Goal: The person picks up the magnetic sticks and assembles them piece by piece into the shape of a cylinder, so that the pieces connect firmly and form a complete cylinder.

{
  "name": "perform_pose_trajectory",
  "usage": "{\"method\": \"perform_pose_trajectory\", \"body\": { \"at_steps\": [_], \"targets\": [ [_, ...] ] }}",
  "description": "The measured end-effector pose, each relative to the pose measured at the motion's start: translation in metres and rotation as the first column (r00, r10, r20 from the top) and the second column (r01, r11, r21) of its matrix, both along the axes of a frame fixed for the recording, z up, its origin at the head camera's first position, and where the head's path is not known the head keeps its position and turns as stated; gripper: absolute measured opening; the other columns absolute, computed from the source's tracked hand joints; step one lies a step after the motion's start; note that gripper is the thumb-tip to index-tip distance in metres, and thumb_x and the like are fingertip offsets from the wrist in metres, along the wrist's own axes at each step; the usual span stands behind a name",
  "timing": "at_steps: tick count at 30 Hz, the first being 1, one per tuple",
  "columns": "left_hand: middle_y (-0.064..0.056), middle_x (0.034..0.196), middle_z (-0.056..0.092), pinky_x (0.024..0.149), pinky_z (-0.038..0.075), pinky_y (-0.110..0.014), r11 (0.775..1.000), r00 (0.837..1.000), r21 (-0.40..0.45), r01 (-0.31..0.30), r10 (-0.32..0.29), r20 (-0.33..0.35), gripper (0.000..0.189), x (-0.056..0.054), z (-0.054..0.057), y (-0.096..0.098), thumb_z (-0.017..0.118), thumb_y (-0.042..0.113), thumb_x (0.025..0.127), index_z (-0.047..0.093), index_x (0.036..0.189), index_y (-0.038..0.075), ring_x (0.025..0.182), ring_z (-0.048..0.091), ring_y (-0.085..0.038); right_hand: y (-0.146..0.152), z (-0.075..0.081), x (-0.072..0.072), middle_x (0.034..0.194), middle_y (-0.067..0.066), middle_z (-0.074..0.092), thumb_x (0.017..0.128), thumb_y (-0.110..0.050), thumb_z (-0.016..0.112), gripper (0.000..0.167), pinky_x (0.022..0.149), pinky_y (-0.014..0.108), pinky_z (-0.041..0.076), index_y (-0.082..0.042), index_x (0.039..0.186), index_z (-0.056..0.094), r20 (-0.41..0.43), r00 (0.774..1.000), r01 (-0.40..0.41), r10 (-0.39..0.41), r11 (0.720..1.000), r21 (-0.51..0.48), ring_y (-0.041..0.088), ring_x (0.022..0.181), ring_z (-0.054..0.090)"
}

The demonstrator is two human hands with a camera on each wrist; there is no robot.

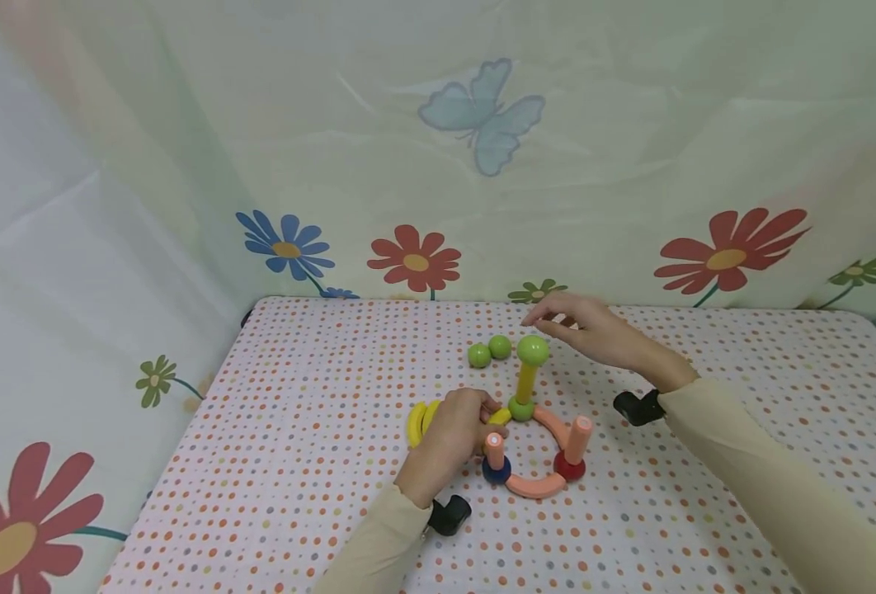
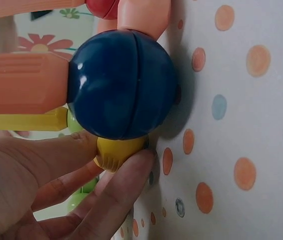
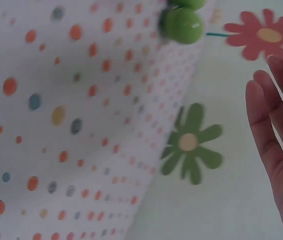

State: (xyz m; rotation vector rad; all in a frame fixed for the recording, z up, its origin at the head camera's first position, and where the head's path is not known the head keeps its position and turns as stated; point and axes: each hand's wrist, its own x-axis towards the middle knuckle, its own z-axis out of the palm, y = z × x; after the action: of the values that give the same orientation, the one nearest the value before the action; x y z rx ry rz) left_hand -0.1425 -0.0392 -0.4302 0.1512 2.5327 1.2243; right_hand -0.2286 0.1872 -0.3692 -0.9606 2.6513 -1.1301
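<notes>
A ring of curved rods and balls lies on the table, with a blue ball, a red ball and a green ball at its joints. Upright orange rods rise from the blue and red balls. From the green one stands a yellow rod topped by another green ball. My left hand pinches the curved yellow rod beside the blue ball, thumb against fingers. Loosely bent and holding nothing, my right hand hovers in the air right of the top green ball.
Two loose green balls sit behind the ring, left of the tall yellow rod. Spare curved yellow pieces lie left of my left hand, partly covered by it. A dotted cloth covers the table, and a flowered curtain hangs behind it.
</notes>
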Motion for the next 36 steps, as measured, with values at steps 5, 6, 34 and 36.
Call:
{"method": "perform_pose_trajectory", "body": {
  "at_steps": [5, 6, 34, 36],
  "targets": [
    [0.001, 0.080, 0.059, 0.052, 0.047, -0.020, 1.000, 1.000, 0.010, -0.004, 0.004, -0.001, 0.025, 0.000, -0.001, 0.000, 0.084, 0.005, 0.089, 0.074, 0.111, -0.001, 0.060, 0.057, -0.008, -0.007, -0.029, -0.020, 0.132, 0.023, 0.062, 0.097, 0.018, 0.056, 0.037, 0.096, 0.062, 0.052, 0.003, 0.129, 0.067, 0.026, 0.997, -0.068, 0.067, 0.996, 0.055, 0.042, 0.120, 0.060],
    [0.001, 0.080, 0.059, 0.052, 0.047, -0.020, 1.000, 1.000, 0.008, -0.002, 0.002, -0.005, 0.024, 0.000, -0.001, 0.000, 0.084, 0.005, 0.089, 0.074, 0.110, -0.001, 0.061, 0.057, -0.008, -0.010, -0.034, -0.023, 0.135, 0.024, 0.061, 0.094, 0.020, 0.057, 0.041, 0.098, 0.064, 0.050, 0.004, 0.131, 0.066, 0.028, 0.996, -0.084, 0.083, 0.995, 0.060, 0.044, 0.122, 0.058],
    [0.002, 0.084, 0.057, 0.056, 0.046, -0.018, 1.000, 0.999, -0.007, 0.025, -0.025, -0.031, 0.029, 0.000, -0.002, -0.002, 0.083, 0.006, 0.090, 0.074, 0.116, -0.001, 0.071, 0.054, -0.006, 0.034, -0.057, 0.002, 0.103, 0.006, 0.066, 0.084, -0.018, 0.090, 0.035, 0.091, 0.052, 0.057, -0.001, 0.111, 0.073, -0.004, 0.997, 0.077, -0.077, 0.980, 0.182, 0.026, 0.099, 0.065],
    [0.002, 0.084, 0.057, 0.056, 0.045, -0.018, 1.000, 1.000, -0.007, 0.022, -0.022, -0.019, 0.030, -0.001, -0.001, -0.001, 0.083, 0.006, 0.090, 0.074, 0.117, -0.001, 0.071, 0.053, -0.006, 0.041, -0.057, 0.004, 0.104, 0.007, 0.066, 0.084, -0.017, 0.090, 0.033, 0.090, 0.052, 0.057, -0.002, 0.110, 0.075, -0.021, 0.995, 0.096, -0.093, 0.977, 0.192, 0.026, 0.097, 0.064]
  ]
}}
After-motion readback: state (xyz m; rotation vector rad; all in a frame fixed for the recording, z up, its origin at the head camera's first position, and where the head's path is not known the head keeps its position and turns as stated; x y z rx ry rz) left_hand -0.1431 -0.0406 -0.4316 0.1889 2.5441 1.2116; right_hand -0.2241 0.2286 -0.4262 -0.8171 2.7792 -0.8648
